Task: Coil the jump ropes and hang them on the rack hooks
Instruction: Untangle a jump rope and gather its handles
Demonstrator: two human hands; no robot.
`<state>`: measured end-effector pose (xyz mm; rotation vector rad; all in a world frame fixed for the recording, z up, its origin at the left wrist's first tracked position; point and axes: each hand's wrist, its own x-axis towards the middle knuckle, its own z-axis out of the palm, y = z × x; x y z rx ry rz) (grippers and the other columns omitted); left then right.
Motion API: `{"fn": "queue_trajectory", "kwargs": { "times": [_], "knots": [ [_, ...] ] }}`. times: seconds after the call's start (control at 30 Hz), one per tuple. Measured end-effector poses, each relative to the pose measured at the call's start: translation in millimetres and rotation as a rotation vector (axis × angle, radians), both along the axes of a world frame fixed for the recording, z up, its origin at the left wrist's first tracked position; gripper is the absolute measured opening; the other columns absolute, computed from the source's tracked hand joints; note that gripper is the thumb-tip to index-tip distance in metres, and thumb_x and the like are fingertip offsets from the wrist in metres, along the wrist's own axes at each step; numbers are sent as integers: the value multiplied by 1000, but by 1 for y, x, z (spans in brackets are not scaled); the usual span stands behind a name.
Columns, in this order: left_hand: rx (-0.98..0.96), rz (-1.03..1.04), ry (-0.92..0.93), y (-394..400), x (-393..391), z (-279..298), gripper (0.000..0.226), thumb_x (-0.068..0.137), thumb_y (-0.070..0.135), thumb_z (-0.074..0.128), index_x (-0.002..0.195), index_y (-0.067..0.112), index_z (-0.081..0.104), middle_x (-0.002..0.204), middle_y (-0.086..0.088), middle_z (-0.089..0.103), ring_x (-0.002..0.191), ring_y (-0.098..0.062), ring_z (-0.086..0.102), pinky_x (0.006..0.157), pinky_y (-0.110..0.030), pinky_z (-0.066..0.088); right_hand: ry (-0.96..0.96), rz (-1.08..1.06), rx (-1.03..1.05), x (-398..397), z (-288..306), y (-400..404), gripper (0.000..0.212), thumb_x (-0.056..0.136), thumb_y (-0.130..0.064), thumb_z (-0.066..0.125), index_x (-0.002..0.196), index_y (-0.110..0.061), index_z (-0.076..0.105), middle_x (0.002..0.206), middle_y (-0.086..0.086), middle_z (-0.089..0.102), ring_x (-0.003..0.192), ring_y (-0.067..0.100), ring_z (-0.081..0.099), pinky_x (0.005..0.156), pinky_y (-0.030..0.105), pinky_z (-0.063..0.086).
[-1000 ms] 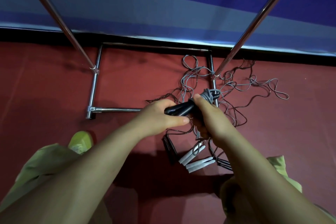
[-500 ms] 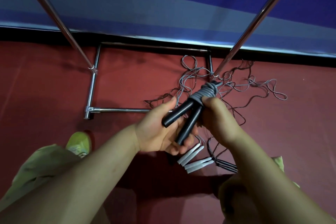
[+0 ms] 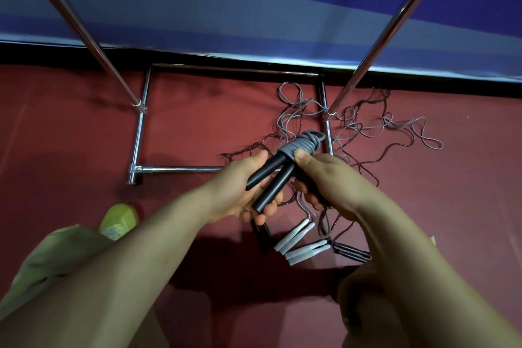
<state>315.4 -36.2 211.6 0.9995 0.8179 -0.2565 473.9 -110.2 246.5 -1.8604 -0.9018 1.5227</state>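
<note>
Holding a coiled jump rope (image 3: pixel 296 155) between them, both hands worked above the red floor (image 3: pixel 84 133). The left hand (image 3: pixel 243 192) cupped its two black handles (image 3: pixel 271 181), fingers curled under them. The right hand (image 3: pixel 324 175) pinched the grey coil (image 3: pixel 306 142) with the thumb on top. Beyond and below the hands lay loose tangled ropes (image 3: pixel 367 127); white handles (image 3: pixel 299 240) lay under the right wrist. Rack tubes (image 3: pixel 138 133) framed the floor left of the left hand.

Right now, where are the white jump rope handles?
In the head view, the white handles lie on the red floor just right of centre, below both hands, between a black handle pair on their left and another on their right.
</note>
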Motion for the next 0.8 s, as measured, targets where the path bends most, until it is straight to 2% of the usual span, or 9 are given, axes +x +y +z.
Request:
{"fn": "queue_trajectory", "kwargs": {
  "times": [0.1,0.2,0.3,0.37,0.43,0.53,0.63,0.7,0.8],
  "knots": [
    [31,-5,26,0,2,1,72,94,59,3,80,11,55,55,0,57,46,-15,51,55,-29,29,-18,-23,-24,0,-2,2,47,103,-34,36,65,-8,47,43,-3,45,33,8,40,36,18,34],
    [94,23,48,-1,4,-1,71,96,57,5,78,9,56,52,-1,57,42,-14,51,49,-27,27,-103,-23,-41,1,-12,2,52,98,-46,41,65,-7,50,50,5,46,38,16,43,43,24,39],
    [257,117,58,0,5,0,69,99,51,12,73,8,58,52,-5,58,42,-17,51,46,-26,28,-291,-21,-57,1,-16,3,62,93,-59,41,53,-11,46,39,-2,46,37,13,47,45,20,39],
    [367,163,68,0,6,2,66,100,49,16,72,8,59,53,-6,58,43,-17,51,45,-24,32,-360,-31,-28,-3,-17,3,63,93,-59,40,54,-10,45,41,2,49,37,11,49,46,19,38],
    [464,165,109,1,7,4,62,101,46,19,72,8,58,52,-4,56,43,-15,50,44,-19,36,-365,-45,7,-5,-20,3,65,95,-57,38,55,-9,52,46,4,51,41,13,51,53,24,41],
    [570,106,216,3,4,4,60,99,50,23,72,11,60,58,-2,59,53,-17,54,57,-22,42,-260,-88,-1,-10,-23,2,73,97,-57,30,71,0,68,46,6,52,43,16,52,56,27,41],
    [713,56,305,4,1,3,55,95,56,30,71,15,57,68,0,62,69,-20,59,71,-30,44,-92,-141,-50,-12,-23,3,78,98,-58,23,87,5,67,46,5,48,40,18,44,48,25,36],
    [763,73,325,5,1,4,45,91,57,41,82,16,59,75,2,63,76,-19,59,71,-32,43,27,-184,-83,-14,-22,3,74,96,-60,25,89,0,66,50,2,43,38,14,33,43,24,24],
    [780,84,323,4,0,7,33,80,54,61,91,24,58,74,10,59,74,-12,56,64,-29,40,116,-230,-103,-18,-21,3,57,91,-63,37,82,-12,60,55,-1,33,43,9,21,46,25,12]
  ]
}}
